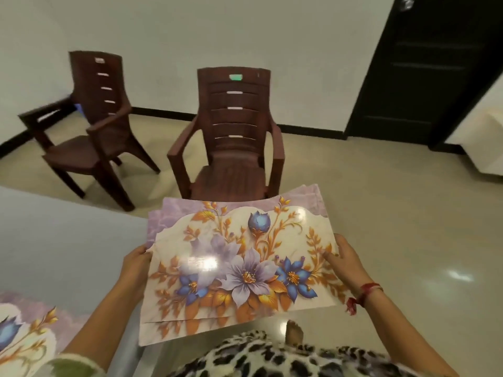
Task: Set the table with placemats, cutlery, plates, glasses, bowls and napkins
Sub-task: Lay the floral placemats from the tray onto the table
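Leopard-print clothing [272,357] fills the frame at 6 o'clock, with a bare foot [294,331] on the floor [381,200] just above it. Over these, at the centre, a stack of glossy floral placemats [236,265] is held in the air, its sheets slightly fanned so that several edges show. The left hand [136,263] grips the stack's edge at 9 o'clock, fingers curled under it. The right hand [344,257] grips the edge at 3 o'clock, thumb on the top face; a red thread bracelet [367,291] circles that wrist. The stack's left part hangs above the corner of the pale table [54,240]. At 8 o'clock another floral placemat [24,330] lies flat on the table. Beyond, one brown plastic chair [231,137] stands at 12 o'clock, a second brown chair [92,123] at 10 o'clock, and a dark door [424,72] at 2 o'clock.
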